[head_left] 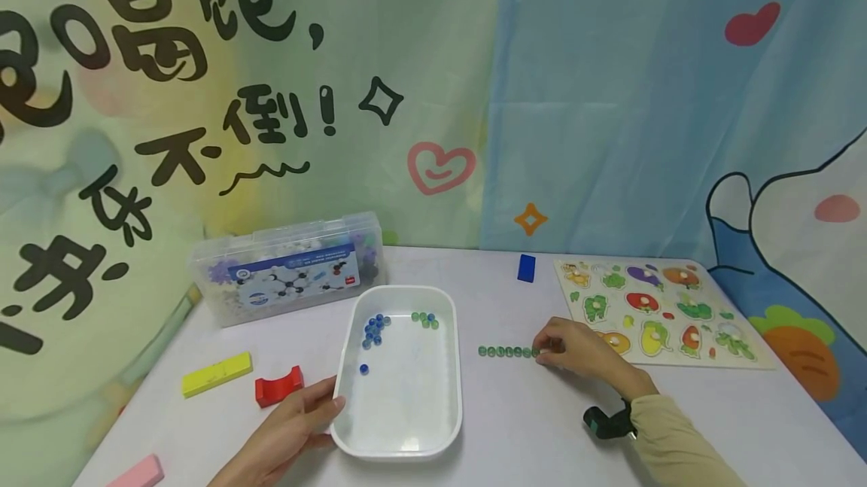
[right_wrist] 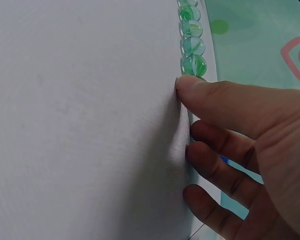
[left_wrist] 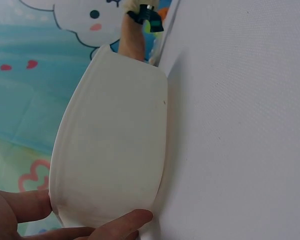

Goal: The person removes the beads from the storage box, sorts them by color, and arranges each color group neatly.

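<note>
A white tray [head_left: 405, 427] stands in the middle of the table and holds a cluster of blue marbles [head_left: 372, 327] and a few green marbles [head_left: 424, 318]. My left hand [head_left: 298, 419] grips the tray's near left corner; the left wrist view shows its thumb [left_wrist: 127, 221] curled against the tray wall [left_wrist: 115, 140]. To the right of the tray a straight row of green marbles [head_left: 508, 352] lies on the table. My right hand [head_left: 552, 348] rests at the row's right end. Its thumb tip [right_wrist: 200, 87] presses the table right beside the last marble [right_wrist: 194, 65], and the other fingers hang loosely curled.
A clear plastic box [head_left: 291, 269] sits at the back left. A yellow block [head_left: 217, 374], a red arch block [head_left: 279, 387] and a pink block [head_left: 138, 472] lie left of the tray. A blue block [head_left: 526, 267] and a wooden vegetable puzzle board [head_left: 660, 310] are at the back right.
</note>
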Demonstrator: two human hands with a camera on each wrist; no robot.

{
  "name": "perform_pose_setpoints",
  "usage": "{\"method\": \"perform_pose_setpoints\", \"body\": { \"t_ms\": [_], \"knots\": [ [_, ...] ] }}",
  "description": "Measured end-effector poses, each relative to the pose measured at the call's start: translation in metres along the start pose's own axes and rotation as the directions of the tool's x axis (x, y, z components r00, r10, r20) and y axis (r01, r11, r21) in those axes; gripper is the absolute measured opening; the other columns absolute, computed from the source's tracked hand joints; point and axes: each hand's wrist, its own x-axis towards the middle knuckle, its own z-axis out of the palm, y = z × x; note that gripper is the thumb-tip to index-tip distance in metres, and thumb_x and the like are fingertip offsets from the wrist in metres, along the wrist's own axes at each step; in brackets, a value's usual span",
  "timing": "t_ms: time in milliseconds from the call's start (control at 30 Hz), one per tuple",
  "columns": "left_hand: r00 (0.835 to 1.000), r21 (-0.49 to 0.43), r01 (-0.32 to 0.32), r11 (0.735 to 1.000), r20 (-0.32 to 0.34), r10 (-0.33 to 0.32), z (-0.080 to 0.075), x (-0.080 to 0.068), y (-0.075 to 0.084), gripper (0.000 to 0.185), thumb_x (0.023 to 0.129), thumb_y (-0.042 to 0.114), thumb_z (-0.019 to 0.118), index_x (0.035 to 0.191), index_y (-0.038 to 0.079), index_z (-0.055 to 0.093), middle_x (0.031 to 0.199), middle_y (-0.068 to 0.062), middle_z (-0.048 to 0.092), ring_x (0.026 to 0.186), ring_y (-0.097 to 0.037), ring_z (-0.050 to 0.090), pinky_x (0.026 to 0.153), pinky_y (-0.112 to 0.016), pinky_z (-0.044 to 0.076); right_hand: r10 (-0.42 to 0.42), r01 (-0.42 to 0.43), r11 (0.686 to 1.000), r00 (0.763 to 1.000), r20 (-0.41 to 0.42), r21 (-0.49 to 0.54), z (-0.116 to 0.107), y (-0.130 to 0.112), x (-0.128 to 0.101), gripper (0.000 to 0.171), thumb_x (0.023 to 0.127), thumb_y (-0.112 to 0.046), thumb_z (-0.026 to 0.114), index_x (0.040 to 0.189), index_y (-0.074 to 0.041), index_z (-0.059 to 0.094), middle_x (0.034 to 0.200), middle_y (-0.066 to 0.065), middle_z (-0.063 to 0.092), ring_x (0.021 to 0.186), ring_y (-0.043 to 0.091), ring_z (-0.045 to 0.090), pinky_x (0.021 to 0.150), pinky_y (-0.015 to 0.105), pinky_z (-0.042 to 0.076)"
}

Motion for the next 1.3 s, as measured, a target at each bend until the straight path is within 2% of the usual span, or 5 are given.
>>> {"method": "perform_pose_setpoints", "body": {
  "t_ms": [300, 467, 567, 933, 1300],
  "knots": [
    [1.0, -0.006, -0.006, 1.0, 0.014, 0.007, -0.001, 0.001, -0.001, 0.078, 0.091, 0.035, 0.065, 0.15, -0.001, 0.029, 0.15, -0.025, 0.038, 0.112, -0.023, 0.063, 0.09, -0.044, 0.056, 0.034, -0.034, 0.999, 0.999, 0.02, 0.003, -0.003, -0.003, 0.0, 0.018, 0.08, -0.019, 0.078, 0.095, -0.014, 0.07, 0.084, -0.008, 0.059, 0.074, 0.002, 0.049, 0.063, 0.019, 0.046],
    [1.0, -0.003, -0.006, 1.0, 0.01, 0.006, 0.0, 0.0, 0.0, 0.077, 0.091, 0.035, 0.065, 0.15, -0.001, 0.03, 0.15, -0.024, 0.04, 0.11, -0.022, 0.064, 0.089, -0.043, 0.057, 0.045, -0.046, 0.999, 0.997, 0.067, 0.012, -0.017, -0.009, 0.003, 0.03, 0.082, -0.019, 0.077, 0.108, -0.008, 0.066, 0.085, -0.006, 0.061, 0.075, 0.004, 0.052, 0.063, 0.019, 0.047],
    [1.0, 0.001, -0.016, 1.0, 0.014, 0.016, 0.0, -0.002, 0.0, 0.077, 0.091, 0.035, 0.065, 0.15, -0.001, 0.03, 0.15, -0.024, 0.039, 0.11, -0.022, 0.064, 0.089, -0.043, 0.057, 0.011, -0.011, 1.0, 0.998, 0.065, -0.005, -0.028, -0.019, 0.011, 0.031, 0.085, -0.017, 0.074, 0.113, -0.005, 0.065, 0.086, -0.005, 0.063, 0.076, 0.005, 0.054, 0.064, 0.02, 0.048],
    [0.999, -0.006, -0.04, 0.999, 0.034, 0.04, -0.002, -0.003, -0.001, 0.077, 0.092, 0.035, 0.064, 0.15, -0.002, 0.029, 0.15, -0.024, 0.039, 0.108, -0.021, 0.064, 0.089, -0.043, 0.057, -0.152, 0.156, 0.986, 0.987, 0.054, -0.062, -0.043, -0.091, 0.073, 0.029, 0.087, -0.02, 0.073, 0.113, -0.008, 0.068, 0.09, 0.001, 0.067, 0.08, 0.012, 0.061, 0.066, 0.023, 0.05],
    [0.999, -0.011, -0.034, 0.999, 0.033, 0.034, -0.003, -0.001, -0.002, 0.077, 0.092, 0.034, 0.065, 0.15, -0.002, 0.029, 0.149, -0.024, 0.04, 0.106, -0.02, 0.065, 0.089, -0.043, 0.057, -0.165, 0.195, 0.967, 0.97, 0.179, -0.164, -0.012, -0.165, 0.131, 0.027, 0.088, -0.024, 0.072, 0.111, -0.01, 0.071, 0.09, 0.0, 0.068, 0.077, 0.011, 0.057, 0.072, 0.026, 0.052]
  ]
}}
